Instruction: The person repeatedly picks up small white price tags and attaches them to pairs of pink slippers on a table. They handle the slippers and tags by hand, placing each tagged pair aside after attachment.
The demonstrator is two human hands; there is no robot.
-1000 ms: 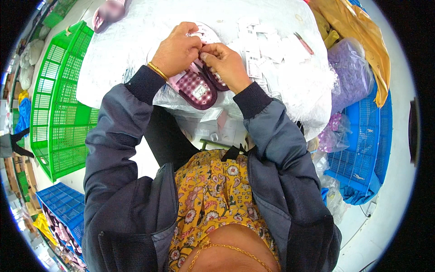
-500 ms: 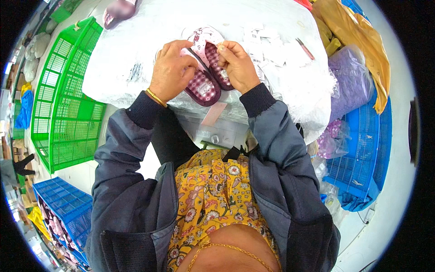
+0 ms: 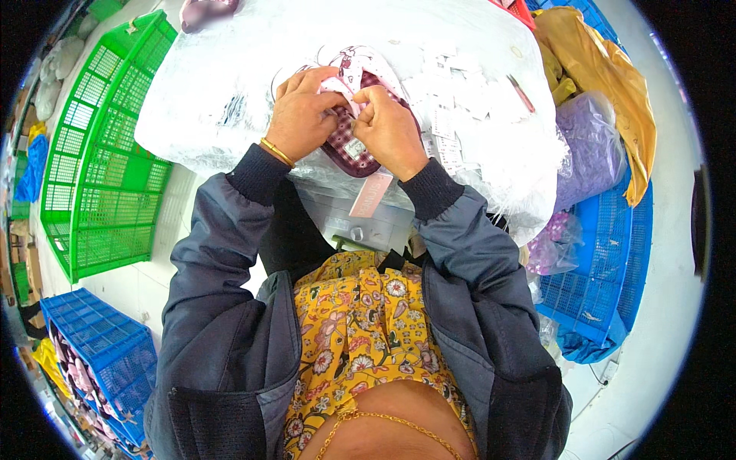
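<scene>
A pair of slippers with pale printed uppers and dark plaid insoles lies on the plastic-covered table. My left hand [image 3: 301,116] is closed on the upper of the left slipper [image 3: 353,156], its thumb at the opening. Beside it, my right hand [image 3: 389,132] is bent in a pinch at the inner edge of that upper; anything between its fingertips is too small or hidden to make out. The right slipper [image 3: 371,79] lies alongside, partly behind my right hand. A pink card tag [image 3: 370,195] sticks out at the table's near edge, below the left slipper's heel.
Small white labels [image 3: 458,96] and a red-handled tool [image 3: 521,93] lie on the table [image 3: 253,46] at right. Another slipper [image 3: 207,12] sits at the far left. Green crates [image 3: 107,153] and a blue crate [image 3: 103,345] stand left; blue crates [image 3: 586,268] and a purple bag [image 3: 590,138] stand right.
My right hand has moved left and slightly down, from the right slipper to the left slipper's upper. My left hand has shifted slightly right, its thumb now at the opening.
</scene>
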